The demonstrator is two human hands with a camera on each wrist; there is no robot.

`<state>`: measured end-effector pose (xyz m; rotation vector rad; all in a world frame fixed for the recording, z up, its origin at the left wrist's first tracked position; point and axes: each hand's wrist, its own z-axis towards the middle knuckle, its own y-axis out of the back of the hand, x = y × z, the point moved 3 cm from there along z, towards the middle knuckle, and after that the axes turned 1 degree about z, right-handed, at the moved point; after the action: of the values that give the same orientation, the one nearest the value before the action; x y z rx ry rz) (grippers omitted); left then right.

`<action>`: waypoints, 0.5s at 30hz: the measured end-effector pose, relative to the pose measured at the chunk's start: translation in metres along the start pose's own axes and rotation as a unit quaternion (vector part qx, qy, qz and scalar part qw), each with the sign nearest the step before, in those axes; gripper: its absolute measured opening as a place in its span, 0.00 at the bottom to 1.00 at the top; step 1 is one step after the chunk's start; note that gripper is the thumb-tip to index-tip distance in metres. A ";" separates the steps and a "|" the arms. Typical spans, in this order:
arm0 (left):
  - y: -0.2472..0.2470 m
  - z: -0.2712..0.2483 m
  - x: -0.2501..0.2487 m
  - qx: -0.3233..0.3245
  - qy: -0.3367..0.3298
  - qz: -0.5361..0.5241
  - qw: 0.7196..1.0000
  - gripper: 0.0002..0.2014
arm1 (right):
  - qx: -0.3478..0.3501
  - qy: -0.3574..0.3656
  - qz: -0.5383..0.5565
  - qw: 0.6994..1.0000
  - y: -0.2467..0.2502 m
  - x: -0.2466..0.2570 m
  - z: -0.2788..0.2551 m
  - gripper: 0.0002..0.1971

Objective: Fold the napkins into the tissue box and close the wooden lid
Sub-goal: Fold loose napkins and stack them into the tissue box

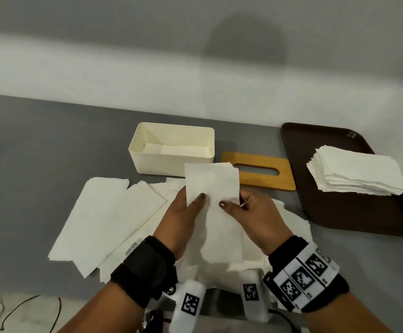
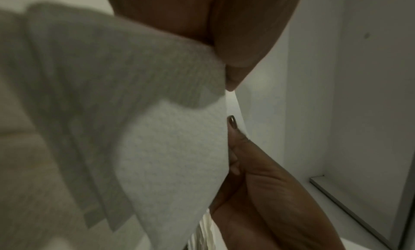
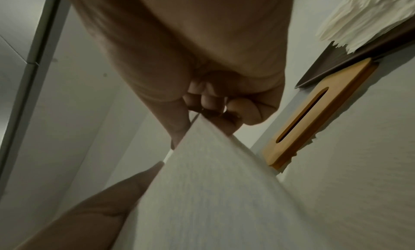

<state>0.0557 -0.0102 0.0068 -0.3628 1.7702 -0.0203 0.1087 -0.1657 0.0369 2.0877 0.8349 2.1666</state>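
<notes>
Both hands hold one folded white napkin (image 1: 213, 188) up above the table, in front of the box. My left hand (image 1: 183, 210) pinches its left edge, thumb on top. My right hand (image 1: 251, 210) pinches its right edge, thumb on the front and fingers curled behind (image 3: 224, 101). The napkin (image 2: 175, 147) fills the left wrist view, and in the right wrist view the napkin (image 3: 213, 191) hangs below the fingers. The cream tissue box (image 1: 171, 162) stands open with folded napkins lying inside. The wooden lid (image 1: 258, 175) with its slot lies flat to the box's right.
Several unfolded napkins (image 1: 106, 219) lie spread on the grey table at the left and under my hands. A dark brown tray (image 1: 340, 212) at the right carries a stack of napkins (image 1: 356, 174). A white wall runs behind the table.
</notes>
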 end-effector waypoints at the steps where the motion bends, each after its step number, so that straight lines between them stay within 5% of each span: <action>1: 0.005 0.001 -0.004 0.008 -0.011 0.011 1.000 0.17 | -0.019 -0.005 -0.013 1.000 -0.001 0.003 0.005 0.10; 5: 0.037 0.009 -0.029 0.059 -0.024 0.047 0.997 0.14 | -0.102 -0.022 -0.065 0.992 0.004 0.030 0.032 0.21; 7: 0.053 0.012 -0.044 0.102 -0.025 0.075 0.992 0.13 | -0.056 -0.049 -0.050 0.996 0.001 0.046 0.051 0.29; 10: 0.069 0.015 -0.066 0.180 -0.017 0.102 0.978 0.15 | 0.105 -0.115 0.014 0.988 -0.016 0.059 0.071 0.39; 15: 0.095 0.037 -0.078 0.254 -0.006 0.133 0.958 0.17 | 0.211 -0.154 0.066 0.963 -0.034 0.074 0.080 0.21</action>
<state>0.0837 0.1065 0.0521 0.2473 1.7161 -0.2763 0.1641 -0.0804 0.0888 2.6575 1.2357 1.7556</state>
